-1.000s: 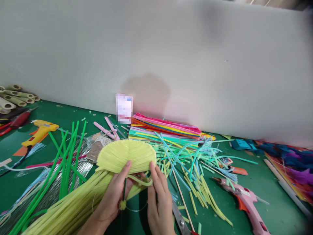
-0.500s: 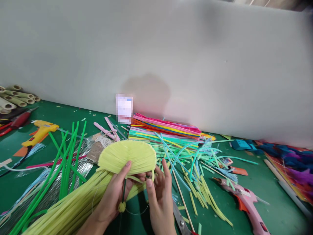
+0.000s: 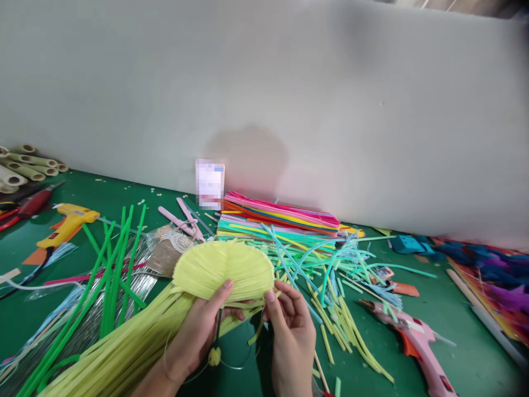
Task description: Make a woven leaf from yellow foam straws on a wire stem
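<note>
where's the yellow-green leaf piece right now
In the head view, the leaf piece is low, left of centre, in the left hand, beside the right hand.

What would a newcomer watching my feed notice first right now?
The pale yellow-green oval piece of fuzzy strands, bottom centre, would likely stand out first, held in the left hand with the right hand at its right edge. Next come the bright multicoloured fuzzy stems bundled by the grey wall, and the pink glue gun at lower right.

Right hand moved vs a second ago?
Yes: the right hand has shifted to the right, closer to the pink glue gun, which lies where it was.
</note>
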`<state>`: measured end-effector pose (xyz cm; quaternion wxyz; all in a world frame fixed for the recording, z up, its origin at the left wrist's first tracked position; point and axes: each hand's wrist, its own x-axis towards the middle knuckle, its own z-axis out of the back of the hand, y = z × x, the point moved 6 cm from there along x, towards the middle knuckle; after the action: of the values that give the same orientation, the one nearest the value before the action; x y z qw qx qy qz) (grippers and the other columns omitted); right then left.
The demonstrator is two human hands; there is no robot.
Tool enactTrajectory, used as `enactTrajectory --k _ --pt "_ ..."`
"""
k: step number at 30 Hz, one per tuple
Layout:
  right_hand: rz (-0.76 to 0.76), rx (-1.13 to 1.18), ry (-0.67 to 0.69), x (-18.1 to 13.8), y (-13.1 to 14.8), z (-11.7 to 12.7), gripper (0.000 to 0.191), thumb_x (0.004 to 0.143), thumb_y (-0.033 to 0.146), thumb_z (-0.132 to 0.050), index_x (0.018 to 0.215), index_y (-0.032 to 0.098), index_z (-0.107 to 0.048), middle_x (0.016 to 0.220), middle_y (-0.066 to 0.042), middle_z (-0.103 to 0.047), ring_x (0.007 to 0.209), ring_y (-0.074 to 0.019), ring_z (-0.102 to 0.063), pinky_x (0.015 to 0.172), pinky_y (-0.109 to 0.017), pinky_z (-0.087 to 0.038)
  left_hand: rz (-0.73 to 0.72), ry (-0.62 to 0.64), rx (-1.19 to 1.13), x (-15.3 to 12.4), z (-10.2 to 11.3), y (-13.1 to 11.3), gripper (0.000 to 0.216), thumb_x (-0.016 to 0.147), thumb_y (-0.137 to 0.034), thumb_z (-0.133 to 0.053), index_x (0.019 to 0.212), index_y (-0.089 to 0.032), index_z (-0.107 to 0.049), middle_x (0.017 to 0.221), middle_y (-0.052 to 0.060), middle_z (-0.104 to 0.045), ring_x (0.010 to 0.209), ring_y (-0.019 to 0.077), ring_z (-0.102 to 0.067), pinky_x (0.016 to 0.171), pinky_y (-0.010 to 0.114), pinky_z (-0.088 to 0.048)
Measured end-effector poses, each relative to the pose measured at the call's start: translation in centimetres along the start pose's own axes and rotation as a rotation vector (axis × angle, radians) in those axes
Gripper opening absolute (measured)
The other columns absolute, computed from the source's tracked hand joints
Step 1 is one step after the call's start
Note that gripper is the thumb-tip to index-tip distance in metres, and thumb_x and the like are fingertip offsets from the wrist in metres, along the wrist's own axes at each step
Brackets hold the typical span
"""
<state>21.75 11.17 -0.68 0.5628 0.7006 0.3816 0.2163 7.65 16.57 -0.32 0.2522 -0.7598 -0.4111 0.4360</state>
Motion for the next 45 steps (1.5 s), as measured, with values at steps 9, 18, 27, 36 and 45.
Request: enactTrajectory --k 9,18,27,36,45 --pt "0.124 -0.007 -0.218 0.2 1.9 1.6 0.083 0.077 0.034 -0.079 0.145 0.026 -0.031 0.092 -0.006 -0.076 0.084 -0.0199 -0.074 0.074 -0.03 -0.059 -0.029 0.14 0.332 0.0 -0.1 0.5 0.051 0.084 -0.054 -0.062 0.06 -0.011 -0.071 0.056 0.01 -0.068 0.051 0.0162 -0.062 0.052 0.024 -0.049" --pt "-0.064 0.025 0.096 0.5 0.1 -0.3 0.03 0.076 0.037 -0.078 0.096 0.017 -0.068 0.076 -0.003 -0.072 0.065 -0.0138 -0.066 0.064 -0.024 -0.054 -0.015 0.077 0.16 0.3 -0.1 0.4 0.049 0.074 -0.059 -0.07 0.065 -0.01 -0.07 0.06 0.008 -0.069 0.05 0.0144 -0.059 0.048 0.024 -0.047" --pt "0.033 -0.114 -0.016 -0.1 0.8 0.6 0.028 0.08 0.046 -0.073 0.082 0.019 -0.065 0.067 -0.001 -0.068 0.058 -0.0141 -0.061 0.059 -0.024 -0.051 -0.066 0.123 0.379 0.3 0.1 0.8 0.051 0.081 -0.06 -0.062 0.065 -0.012 -0.069 0.062 0.008 -0.069 0.056 0.0186 -0.064 0.053 0.026 -0.05" --pt "0.0 -0.088 0.017 0.2 0.8 0.6 0.029 0.084 0.046 -0.069 0.076 0.019 -0.062 0.063 0.0 -0.066 0.057 -0.013 -0.059 0.059 -0.023 -0.049 0.023 0.118 0.463 -0.1 0.6 1.2 0.051 0.078 -0.063 -0.061 0.069 -0.014 -0.068 0.057 0.003 -0.065 0.051 0.0158 -0.062 0.051 0.024 -0.048" --pt "-0.097 0.037 0.067 0.9 -0.1 0.7 0.03 0.08 0.045 -0.073 0.087 0.017 -0.063 0.059 0.001 -0.065 0.05 -0.0115 -0.057 0.052 -0.022 -0.047 -0.07 0.071 0.715 -0.1 0.9 0.7 0.05 0.08 -0.062 -0.052 0.05 -0.022 -0.05 0.041 -0.002 -0.046 0.044 0.0138 -0.049 0.054 0.026 -0.044"
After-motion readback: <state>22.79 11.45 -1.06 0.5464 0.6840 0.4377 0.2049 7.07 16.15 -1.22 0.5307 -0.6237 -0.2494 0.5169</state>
